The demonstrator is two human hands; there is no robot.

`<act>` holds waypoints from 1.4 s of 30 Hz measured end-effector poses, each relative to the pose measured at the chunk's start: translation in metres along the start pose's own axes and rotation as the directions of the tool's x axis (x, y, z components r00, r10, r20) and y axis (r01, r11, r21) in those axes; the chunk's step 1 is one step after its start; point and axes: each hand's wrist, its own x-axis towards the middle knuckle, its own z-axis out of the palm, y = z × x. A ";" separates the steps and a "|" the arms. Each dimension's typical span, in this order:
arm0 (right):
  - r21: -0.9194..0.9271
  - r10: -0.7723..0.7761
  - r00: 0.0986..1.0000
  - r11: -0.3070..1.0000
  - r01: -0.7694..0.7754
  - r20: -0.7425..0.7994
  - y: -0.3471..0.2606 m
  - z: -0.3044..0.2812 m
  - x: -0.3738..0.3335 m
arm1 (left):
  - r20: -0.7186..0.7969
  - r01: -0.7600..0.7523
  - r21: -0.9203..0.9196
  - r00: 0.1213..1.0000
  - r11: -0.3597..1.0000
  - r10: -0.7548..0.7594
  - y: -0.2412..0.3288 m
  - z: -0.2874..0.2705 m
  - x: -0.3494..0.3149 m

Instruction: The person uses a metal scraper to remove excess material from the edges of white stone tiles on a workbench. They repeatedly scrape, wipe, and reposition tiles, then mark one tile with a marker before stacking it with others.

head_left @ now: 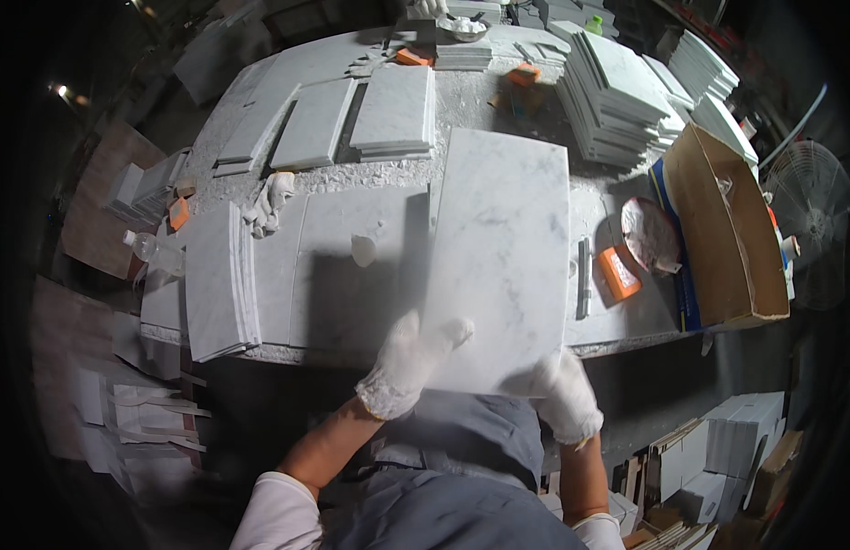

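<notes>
A large white marble tile (pixel 504 229) with grey veins lies in front of me. Its near end juts past the table's front edge toward my lap. My left hand (pixel 408 359), in a white work glove, holds the tile's left edge near that end, with one digit across the top face. At the near right corner, my right hand (pixel 568 396), also gloved, grips the tile; its fingertips are partly hidden. A pale haze blurs the tile's near surface. To the right lie a grey bar-shaped tool (pixel 584 278) and an orange block (pixel 619 273).
Tile stacks stand at the left (pixel 225 284), back left (pixel 393 110) and back right (pixel 617 92). A cardboard box (pixel 727 229) and a white-coated bowl (pixel 650 236) sit at the right. A crumpled glove (pixel 271 202) and clear plastic bottle (pixel 154 249) are on the left.
</notes>
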 end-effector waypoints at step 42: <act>0.093 0.143 0.981 0.987 -0.131 -0.132 -0.017 -0.011 0.514 | -0.055 0.068 0.998 0.734 0.008 0.677 -0.043 -0.201 0.083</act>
